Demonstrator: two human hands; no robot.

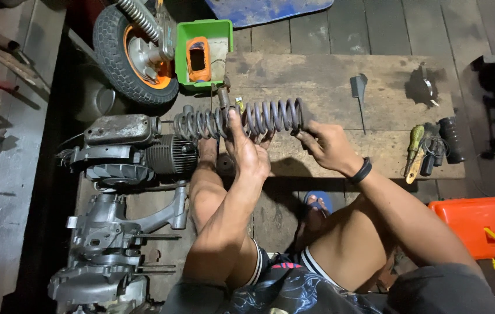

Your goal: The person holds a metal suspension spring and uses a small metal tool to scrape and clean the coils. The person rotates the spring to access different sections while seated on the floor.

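Observation:
A long grey coil spring is held level over a wooden board. My left hand grips it near its middle, thumb pressed up on the coils. At the spring's right end my right hand clasps the last coils; a dark band sits on that wrist. The spring's left part reaches toward a small engine. My bare knees are below the hands.
A small engine with cooling fins and a grey casing lie at left. A wheel with an orange rim and a green bin stand behind. Screwdrivers and a black grip lie at right, beside an orange toolbox.

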